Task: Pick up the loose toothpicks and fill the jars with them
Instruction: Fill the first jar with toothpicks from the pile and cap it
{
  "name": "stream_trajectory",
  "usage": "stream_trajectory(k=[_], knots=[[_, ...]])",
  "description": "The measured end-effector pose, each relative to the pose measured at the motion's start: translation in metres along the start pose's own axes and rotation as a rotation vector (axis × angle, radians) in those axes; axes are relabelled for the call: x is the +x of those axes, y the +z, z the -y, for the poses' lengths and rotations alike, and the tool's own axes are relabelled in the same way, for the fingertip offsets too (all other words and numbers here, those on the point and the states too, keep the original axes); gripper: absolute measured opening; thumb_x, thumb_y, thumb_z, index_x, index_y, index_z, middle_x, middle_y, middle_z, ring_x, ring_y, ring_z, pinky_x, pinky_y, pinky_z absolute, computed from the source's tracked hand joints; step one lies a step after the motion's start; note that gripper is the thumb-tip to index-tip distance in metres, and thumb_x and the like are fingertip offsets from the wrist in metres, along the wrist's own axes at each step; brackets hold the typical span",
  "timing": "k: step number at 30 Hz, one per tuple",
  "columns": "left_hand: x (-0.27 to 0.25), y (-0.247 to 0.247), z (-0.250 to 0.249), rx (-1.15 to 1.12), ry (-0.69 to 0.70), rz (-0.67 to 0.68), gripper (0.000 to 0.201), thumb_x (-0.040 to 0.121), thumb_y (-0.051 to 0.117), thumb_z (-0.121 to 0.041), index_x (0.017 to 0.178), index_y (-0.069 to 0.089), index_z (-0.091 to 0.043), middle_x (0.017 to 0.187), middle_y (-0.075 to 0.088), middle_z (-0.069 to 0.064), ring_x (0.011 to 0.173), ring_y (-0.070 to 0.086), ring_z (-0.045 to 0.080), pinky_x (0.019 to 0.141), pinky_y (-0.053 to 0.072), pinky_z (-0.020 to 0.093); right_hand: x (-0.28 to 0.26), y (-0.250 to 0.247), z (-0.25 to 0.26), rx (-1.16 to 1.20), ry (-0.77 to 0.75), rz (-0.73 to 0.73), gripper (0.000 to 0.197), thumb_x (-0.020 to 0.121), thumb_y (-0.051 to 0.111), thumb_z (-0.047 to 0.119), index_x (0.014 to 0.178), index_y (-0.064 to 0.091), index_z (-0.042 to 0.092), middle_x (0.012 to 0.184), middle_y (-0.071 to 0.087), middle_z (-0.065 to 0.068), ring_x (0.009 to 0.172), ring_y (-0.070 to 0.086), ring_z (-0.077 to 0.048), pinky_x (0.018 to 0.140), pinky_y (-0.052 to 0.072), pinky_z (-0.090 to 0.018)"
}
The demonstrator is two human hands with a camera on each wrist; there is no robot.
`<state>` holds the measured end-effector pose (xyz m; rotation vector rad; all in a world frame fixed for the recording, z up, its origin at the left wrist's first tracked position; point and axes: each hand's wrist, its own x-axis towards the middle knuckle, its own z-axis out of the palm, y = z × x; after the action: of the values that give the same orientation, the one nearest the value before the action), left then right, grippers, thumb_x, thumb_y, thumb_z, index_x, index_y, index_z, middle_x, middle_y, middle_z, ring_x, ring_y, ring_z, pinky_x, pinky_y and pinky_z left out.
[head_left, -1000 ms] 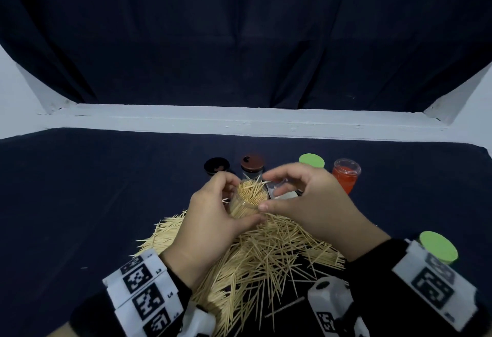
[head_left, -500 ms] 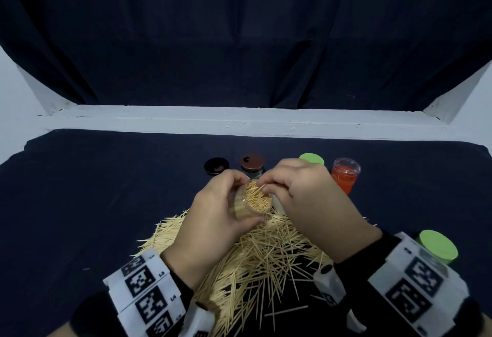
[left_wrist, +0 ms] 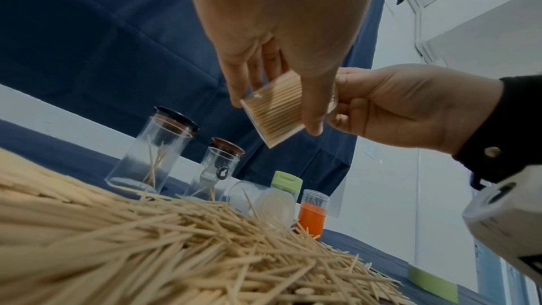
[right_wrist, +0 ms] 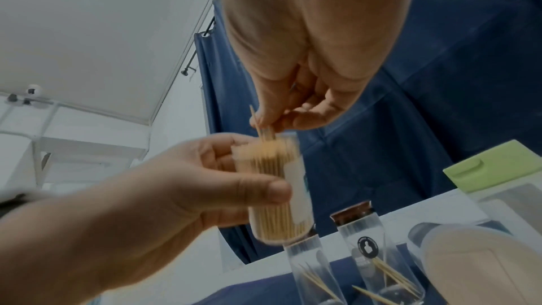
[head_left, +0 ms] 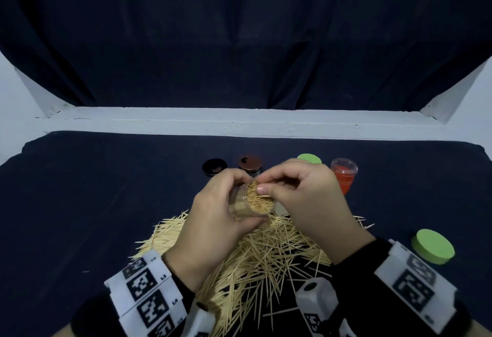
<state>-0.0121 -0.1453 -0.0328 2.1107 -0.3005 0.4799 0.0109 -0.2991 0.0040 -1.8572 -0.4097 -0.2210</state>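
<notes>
Left hand: my fingers are curled round a clear jar, tilted, held up above the pile
Jar in hand: packed tight with toothpicks, its open mouth turned toward me
Right hand: thumb and fingertips pinch a few toothpicks at the jar's mouth, their lower ends already among the packed ones
Loose toothpicks: one big heap on the worktop under my hands, too many to count
Other jars: two tall clear ones with dark lids, each with a few sticks inside; one small orange one; one green-lidded one behind the heap
Green lid: one, lying alone to my right
Worktop: dark blue cloth
Room: dark curtain behind, white walls
</notes>
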Motion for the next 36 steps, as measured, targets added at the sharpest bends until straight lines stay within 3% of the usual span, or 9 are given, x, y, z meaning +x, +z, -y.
stream_trajectory(k=[3, 6, 11, 16, 20, 23, 26, 32, 36], knots=[[0.000, 0.000, -0.001, -0.011, 0.008, -0.007, 0.056, 0.058, 0.090, -0.020, 0.101, 0.056, -0.033, 0.100, 0.062, -0.015, 0.096, 0.060, 0.002, 0.080, 0.051, 0.025, 0.001, 0.001, -0.003, -0.057, -0.009, -0.063, 0.022, 0.065, 0.083, 0.009, 0.067, 0.069, 0.026, 0.075, 0.062, 0.000, 0.060, 0.051, -0.009, 0.056, 0.043, -0.013], [0.001, -0.001, -0.001, -0.032, 0.005, -0.016, 0.056, 0.059, 0.090, -0.019, 0.102, 0.056, -0.032, 0.102, 0.062, -0.013, 0.097, 0.061, 0.004, 0.083, 0.052, 0.030, 0.001, -0.005, -0.002, 0.115, 0.060, -0.102, 0.018, 0.063, 0.084, 0.010, 0.072, 0.070, 0.018, 0.070, 0.058, -0.002, 0.057, 0.044, -0.004, 0.053, 0.040, -0.014], [0.001, 0.001, -0.002, -0.012, 0.010, -0.005, 0.056, 0.059, 0.090, -0.024, 0.102, 0.056, -0.033, 0.103, 0.062, -0.014, 0.098, 0.061, 0.006, 0.084, 0.053, 0.033, 0.000, -0.010, -0.002, 0.232, 0.206, 0.045, 0.033, 0.050, 0.084, 0.017, 0.078, 0.066, 0.012, 0.070, 0.050, -0.001, 0.059, 0.042, -0.007, 0.054, 0.040, -0.016], [0.001, 0.005, -0.007, -0.020, 0.028, 0.005, 0.055, 0.059, 0.089, -0.026, 0.102, 0.056, -0.033, 0.102, 0.061, -0.014, 0.098, 0.061, 0.008, 0.083, 0.053, 0.036, -0.002, -0.004, -0.004, 0.146, 0.122, -0.036, 0.023, 0.062, 0.084, 0.010, 0.073, 0.065, 0.014, 0.064, 0.046, 0.001, 0.052, 0.038, -0.001, 0.048, 0.036, -0.014], [0.001, 0.003, -0.007, -0.012, 0.024, -0.005, 0.055, 0.059, 0.089, -0.028, 0.102, 0.055, -0.034, 0.101, 0.061, -0.014, 0.097, 0.061, 0.006, 0.082, 0.053, 0.033, -0.007, -0.010, -0.004, 0.107, -0.002, -0.122, 0.015, 0.068, 0.082, 0.016, 0.074, 0.069, 0.014, 0.070, 0.056, 0.003, 0.059, 0.046, -0.001, 0.056, 0.041, -0.011], [0.002, 0.002, -0.007, -0.004, 0.013, -0.011, 0.051, 0.061, 0.087, -0.029, 0.100, 0.055, -0.035, 0.099, 0.061, -0.014, 0.094, 0.061, 0.005, 0.079, 0.052, 0.024, -0.019, -0.011, -0.003, -0.352, -0.285, -0.060, 0.028, 0.085, 0.063, 0.036, 0.105, 0.071, 0.019, 0.105, 0.067, 0.006, 0.097, 0.055, 0.003, 0.087, 0.039, -0.007], [0.003, 0.002, -0.009, -0.015, 0.005, -0.052, 0.049, 0.060, 0.085, -0.026, 0.099, 0.056, -0.034, 0.097, 0.062, -0.016, 0.092, 0.060, 0.002, 0.077, 0.046, 0.012, -0.033, -0.004, -0.006, -0.696, -0.361, 0.247, 0.063, 0.095, 0.030, 0.054, 0.147, 0.032, 0.018, 0.153, 0.029, 0.008, 0.139, 0.020, 0.000, 0.113, 0.008, -0.013], [0.004, 0.007, -0.014, -0.059, -0.011, -0.052, 0.046, 0.061, 0.084, -0.018, 0.100, 0.063, -0.026, 0.094, 0.065, -0.014, 0.090, 0.061, 0.000, 0.075, 0.046, 0.011, -0.037, -0.003, -0.015, -0.786, -0.294, 0.407, 0.076, 0.087, 0.008, 0.069, 0.144, -0.011, 0.024, 0.154, -0.014, 0.012, 0.140, -0.021, 0.003, 0.113, -0.016, -0.019], [0.004, 0.012, -0.022, -0.066, -0.007, -0.028, 0.047, 0.060, 0.087, -0.023, 0.098, 0.061, -0.031, 0.093, 0.065, -0.016, 0.090, 0.059, -0.005, 0.075, 0.043, 0.006, -0.040, -0.016, -0.012, -0.728, -0.241, 0.397, 0.075, 0.086, 0.009, 0.068, 0.146, -0.009, 0.027, 0.155, -0.011, 0.015, 0.139, -0.019, 0.008, 0.112, -0.014, -0.014]])
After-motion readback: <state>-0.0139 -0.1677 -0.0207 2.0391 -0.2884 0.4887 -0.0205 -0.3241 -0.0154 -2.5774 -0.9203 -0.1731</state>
